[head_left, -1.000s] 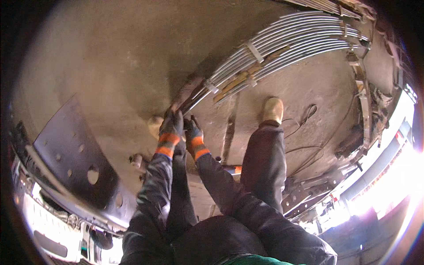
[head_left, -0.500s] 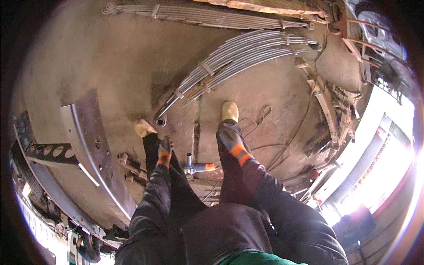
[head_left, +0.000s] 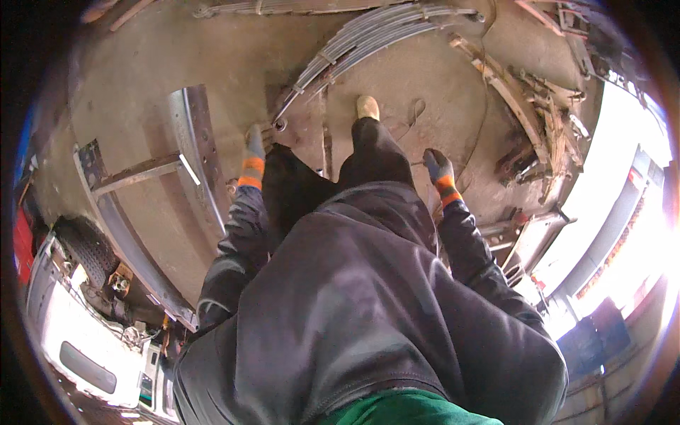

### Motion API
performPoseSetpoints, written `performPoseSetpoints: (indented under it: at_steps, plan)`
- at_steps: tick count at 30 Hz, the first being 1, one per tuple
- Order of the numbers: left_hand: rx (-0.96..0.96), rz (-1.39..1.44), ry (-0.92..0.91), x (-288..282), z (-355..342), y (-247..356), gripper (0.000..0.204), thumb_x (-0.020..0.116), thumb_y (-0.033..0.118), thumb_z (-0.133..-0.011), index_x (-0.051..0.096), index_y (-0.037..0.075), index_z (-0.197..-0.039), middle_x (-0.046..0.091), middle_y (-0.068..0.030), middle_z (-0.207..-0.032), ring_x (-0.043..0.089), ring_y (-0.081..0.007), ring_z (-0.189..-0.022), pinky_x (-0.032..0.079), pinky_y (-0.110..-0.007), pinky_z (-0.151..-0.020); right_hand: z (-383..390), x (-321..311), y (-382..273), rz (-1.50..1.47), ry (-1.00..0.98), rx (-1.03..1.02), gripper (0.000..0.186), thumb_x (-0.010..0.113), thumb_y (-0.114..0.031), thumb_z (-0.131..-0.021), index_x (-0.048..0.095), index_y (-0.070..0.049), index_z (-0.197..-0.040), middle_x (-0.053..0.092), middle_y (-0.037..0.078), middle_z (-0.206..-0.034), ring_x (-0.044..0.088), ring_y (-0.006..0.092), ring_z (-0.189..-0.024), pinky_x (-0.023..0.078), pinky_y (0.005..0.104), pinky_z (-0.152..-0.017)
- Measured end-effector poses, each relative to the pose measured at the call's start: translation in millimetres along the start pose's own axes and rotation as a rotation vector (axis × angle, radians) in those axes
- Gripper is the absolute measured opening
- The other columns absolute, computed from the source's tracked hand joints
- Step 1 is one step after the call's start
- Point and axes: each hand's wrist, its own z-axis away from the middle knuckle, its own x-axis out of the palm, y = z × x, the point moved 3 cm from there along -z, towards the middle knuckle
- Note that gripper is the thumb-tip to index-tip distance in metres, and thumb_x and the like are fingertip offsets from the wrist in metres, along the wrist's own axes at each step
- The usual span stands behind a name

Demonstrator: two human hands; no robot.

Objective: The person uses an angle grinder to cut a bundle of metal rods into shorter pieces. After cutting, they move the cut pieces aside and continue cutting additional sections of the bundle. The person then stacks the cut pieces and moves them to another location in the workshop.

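Note:
My left hand, in a grey glove with orange bands, hangs beside my left leg, close to the eye end of a leaf spring. How its fingers are set is too unclear to tell. To the right of my right leg is my right hand, in a matching glove, its fingers curled in. A thin bit seems to stick out at its left side, but what it holds I cannot make out. A looped dark cord lies on the floor beyond that hand.
Old spring leaves are heaped at the right. A metal channel beam and a longer steel rail lie at the left, joined by a crosspiece. Behind the rail are a tyre and a white vehicle. Another leaf spring lies at the far edge.
My right hand has gone from my right knee out to the right of the leg. My view has shifted, and my body now hides the blue-and-orange angle grinder that lay between my legs.

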Motion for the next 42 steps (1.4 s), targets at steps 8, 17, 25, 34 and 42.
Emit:
performPoseSetpoints:
  at_steps: [8, 17, 25, 34, 42]
  plan:
    - [0.133, 0.58, 0.098, -17, 94, 33, 0.063, 0.039, 0.058, -0.1, 0.057, 0.007, -0.13, 0.065, -0.0141, -0.12, 0.061, -0.0277, -0.105, 0.047, -0.042, -0.091, 9, -35, -28, 0.009, 0.047, 0.065, 0.037, 0.064, -0.033, -0.093, 0.07, -0.004, -0.115, 0.073, 0.015, -0.106, 0.069, 0.0253, -0.096, 0.051, 0.034, -0.085]
    - [-0.207, 0.422, -0.078, -45, 64, -8, 0.059, 0.043, 0.061, -0.096, 0.055, 0.012, -0.127, 0.065, -0.012, -0.121, 0.058, -0.0268, -0.11, 0.04, -0.043, -0.097, 104, 40, -149, -0.003, 0.112, -0.112, 0.04, 0.063, -0.029, -0.096, 0.065, -0.001, -0.123, 0.07, 0.015, -0.117, 0.066, 0.0196, -0.106, 0.05, 0.0305, -0.092]
    - [-0.243, 0.392, -0.076, -31, 17, -12, 0.061, 0.047, 0.064, -0.095, 0.054, 0.017, -0.133, 0.068, -0.0066, -0.119, 0.059, -0.022, -0.11, 0.037, -0.041, -0.104, 147, 119, -191, -0.097, -0.155, 0.034, 0.039, 0.063, -0.027, -0.093, 0.063, -0.006, -0.126, 0.071, 0.016, -0.112, 0.07, 0.0209, -0.096, 0.053, 0.0341, -0.084]
    - [-0.341, -0.018, 0.188, -27, -196, -242, 0.064, 0.044, 0.056, -0.1, 0.046, 0.01, -0.144, 0.06, -0.0126, -0.134, 0.053, -0.0249, -0.127, 0.038, -0.037, -0.106, -59, 312, -92, 0.045, -0.372, -0.13, 0.034, 0.058, -0.027, -0.097, 0.064, 0.0, -0.118, 0.07, 0.016, -0.111, 0.067, 0.0264, -0.103, 0.049, 0.0341, -0.092]
    - [-0.287, 0.11, 0.361, -63, -279, -271, 0.061, 0.043, 0.059, -0.098, 0.051, 0.015, -0.14, 0.058, -0.0039, -0.134, 0.053, -0.0198, -0.124, 0.04, -0.043, -0.104, -129, 388, -71, -0.779, -0.459, 0.488, 0.041, 0.053, -0.032, -0.101, 0.056, 0.0, -0.127, 0.067, 0.014, -0.117, 0.067, 0.0276, -0.101, 0.053, 0.0377, -0.088]
